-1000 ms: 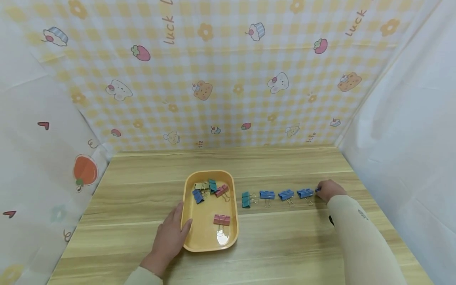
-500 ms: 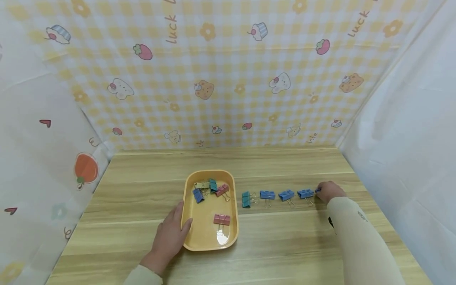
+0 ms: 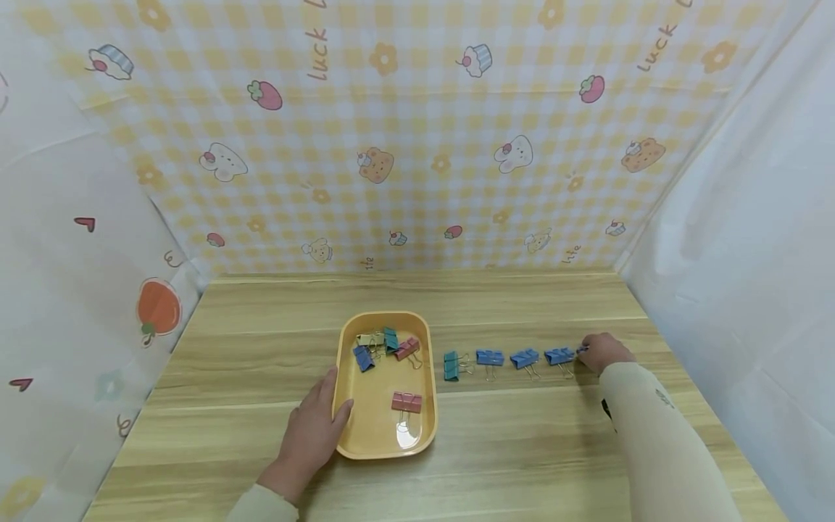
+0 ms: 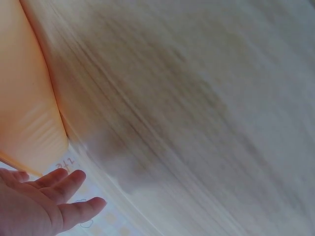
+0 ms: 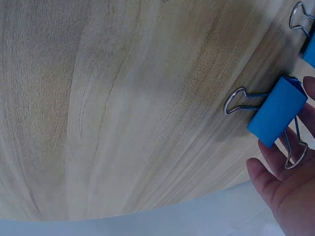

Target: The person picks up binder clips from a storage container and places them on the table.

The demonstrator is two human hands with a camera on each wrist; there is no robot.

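Note:
In the head view my left hand (image 3: 309, 429) holds the left rim of a yellow-orange tray (image 3: 365, 424), thumb over the edge and fingers along the outer wall. The left wrist view shows these fingers (image 4: 66, 186) beside the tray's side. Far to the right, my right hand (image 3: 607, 353) grips a blue binder clip (image 5: 278, 112) by its ends, at the right end of a row on the table; the head view mostly hides this clip. Left of it lie three blue binder clips (image 3: 559, 355) and a green one (image 3: 451, 366) nearest the tray.
Inside the tray lie a yellow binder clip (image 3: 370, 339), a blue one (image 3: 362, 359), a green one (image 3: 391, 341) and two pink ones (image 3: 406, 402). The wooden table (image 3: 509, 449) meets a checked cloth (image 3: 417, 203) behind and white cloths at both sides.
The head view has shifted very slightly. Both hands, the tray and the clips hold almost the same places.

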